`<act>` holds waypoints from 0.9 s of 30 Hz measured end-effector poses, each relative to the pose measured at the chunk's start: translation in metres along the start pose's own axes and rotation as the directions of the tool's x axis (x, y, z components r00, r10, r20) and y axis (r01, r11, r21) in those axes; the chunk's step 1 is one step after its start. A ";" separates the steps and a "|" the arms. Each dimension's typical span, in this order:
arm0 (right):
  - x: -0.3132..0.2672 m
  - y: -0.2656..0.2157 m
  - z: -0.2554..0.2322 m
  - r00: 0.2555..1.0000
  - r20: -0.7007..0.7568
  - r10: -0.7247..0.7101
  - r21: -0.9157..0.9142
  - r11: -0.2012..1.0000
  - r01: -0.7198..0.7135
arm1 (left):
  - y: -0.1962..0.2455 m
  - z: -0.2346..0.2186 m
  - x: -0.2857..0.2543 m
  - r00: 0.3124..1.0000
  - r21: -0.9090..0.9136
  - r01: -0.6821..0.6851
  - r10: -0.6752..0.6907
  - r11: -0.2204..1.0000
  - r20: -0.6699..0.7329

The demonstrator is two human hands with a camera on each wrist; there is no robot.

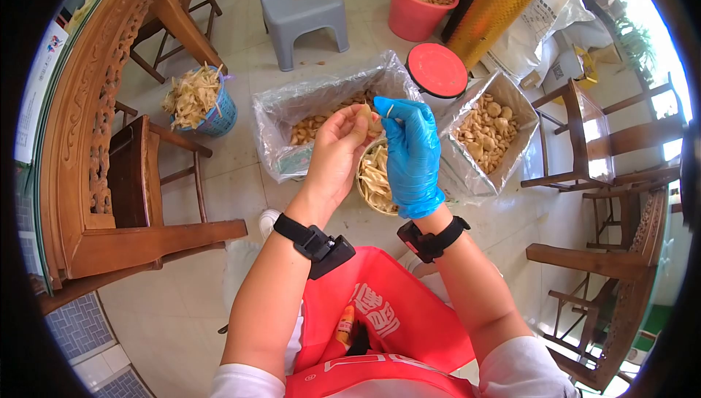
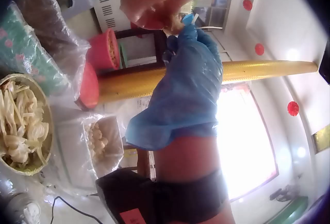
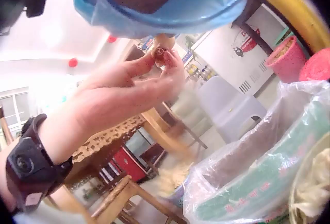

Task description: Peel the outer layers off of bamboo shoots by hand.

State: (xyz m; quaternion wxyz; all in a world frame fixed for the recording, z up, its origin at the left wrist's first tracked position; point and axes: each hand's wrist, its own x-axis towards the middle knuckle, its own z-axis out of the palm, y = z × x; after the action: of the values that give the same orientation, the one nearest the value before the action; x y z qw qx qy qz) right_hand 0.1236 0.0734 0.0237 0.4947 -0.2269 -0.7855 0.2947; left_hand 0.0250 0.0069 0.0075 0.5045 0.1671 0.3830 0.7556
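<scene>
My bare left hand [image 1: 337, 151] pinches a small tan bulb-like piece [image 3: 164, 42] between thumb and fingers, its round end showing in the right wrist view. Close against it, my right hand [image 1: 413, 158] wears a blue plastic glove, fingers bent together around a thin whitish sliver [image 1: 390, 110]. I cannot tell whether that sliver is a tool or a peeled strip. Both hands are raised over a round basket [image 2: 50, 123] of pale peeled strips [image 1: 376, 180]. Behind the left hand stands a plastic-lined box [image 1: 272, 139] with tan pieces [image 1: 310, 129].
Right of the hands is another lined box [image 1: 454, 151] of tan pieces. A red lid [image 1: 437, 69], pink bucket [image 1: 416, 14] and grey chair [image 1: 301, 7] stand farther back. At left are a blue basket [image 1: 220, 117] heaped with strips and carved wooden furniture [image 1: 98, 106].
</scene>
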 end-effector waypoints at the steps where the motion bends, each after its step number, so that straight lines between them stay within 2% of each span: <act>1: -0.001 0.002 0.001 1.000 0.000 0.030 0.051 0.998 -0.030 | 0.001 0.001 -0.001 1.000 -0.003 0.000 0.000 1.000 -0.013; 3: -0.003 0.006 0.003 0.998 0.001 0.060 0.102 0.993 -0.060 | 0.002 0.004 -0.002 1.000 -0.005 0.000 0.000 1.000 -0.026; 4: -0.004 0.008 0.005 0.975 0.022 0.223 0.212 0.952 -0.222 | 0.002 0.005 -0.002 0.994 0.239 -0.073 0.090 0.968 -0.063; 5: -0.004 0.009 0.005 0.924 0.060 0.377 0.314 0.872 -0.376 | 0.002 0.006 -0.002 0.980 0.469 -0.128 0.185 0.874 -0.076; 6: -0.003 0.008 0.004 0.925 0.060 0.376 0.314 0.872 -0.375 | 0.000 0.005 -0.002 0.980 0.469 -0.129 0.185 0.874 -0.076; 8: -0.001 0.006 0.001 0.794 0.240 0.559 0.400 0.688 -0.606 | -0.006 0.001 -0.001 0.963 0.524 -0.251 0.266 0.814 0.049; 9: -0.003 0.009 0.002 0.794 0.237 0.561 0.401 0.688 -0.605 | -0.006 -0.001 -0.001 0.963 0.524 -0.251 0.263 0.814 0.052; 11: -0.006 0.017 0.004 0.766 0.305 0.565 0.497 0.592 -0.635 | -0.006 -0.003 -0.001 0.955 0.567 -0.274 0.288 0.776 0.068; 15: 0.001 0.013 0.000 0.722 0.365 0.588 0.466 0.556 -0.688 | -0.011 0.000 -0.002 0.947 0.561 -0.304 0.311 0.770 0.086; 17: 0.002 0.010 -0.004 0.661 0.388 0.642 0.401 0.528 -0.749 | -0.015 0.001 -0.002 0.948 0.506 -0.282 0.319 0.815 0.014; 21: -0.005 0.013 0.000 0.675 0.360 0.644 0.476 0.496 -0.726 | -0.013 0.005 -0.001 0.948 0.493 -0.238 0.310 0.837 -0.068; 23: -0.008 0.015 0.003 0.637 0.328 0.698 0.558 0.401 -0.727 | -0.011 0.008 -0.001 0.959 0.344 -0.158 0.227 0.925 -0.169; 24: -0.009 0.017 0.004 0.637 0.328 0.698 0.557 0.401 -0.727 | -0.014 0.004 0.000 0.959 0.343 -0.158 0.226 0.926 -0.170; 26: -0.008 0.024 0.004 0.682 0.173 0.711 0.641 0.444 -0.626 | -0.020 -0.011 0.005 0.966 0.109 -0.171 0.188 0.979 -0.178; 27: -0.005 0.027 0.000 0.682 0.174 0.711 0.642 0.443 -0.626 | -0.015 -0.015 0.007 0.954 0.056 -0.153 0.162 0.987 -0.253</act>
State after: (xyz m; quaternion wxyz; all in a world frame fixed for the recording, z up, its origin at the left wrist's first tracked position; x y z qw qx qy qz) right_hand 0.1270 0.0894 0.0022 0.4300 -0.3464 -0.4429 0.7063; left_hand 0.0220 0.0099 -0.0144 0.3857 0.1068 0.4439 0.8017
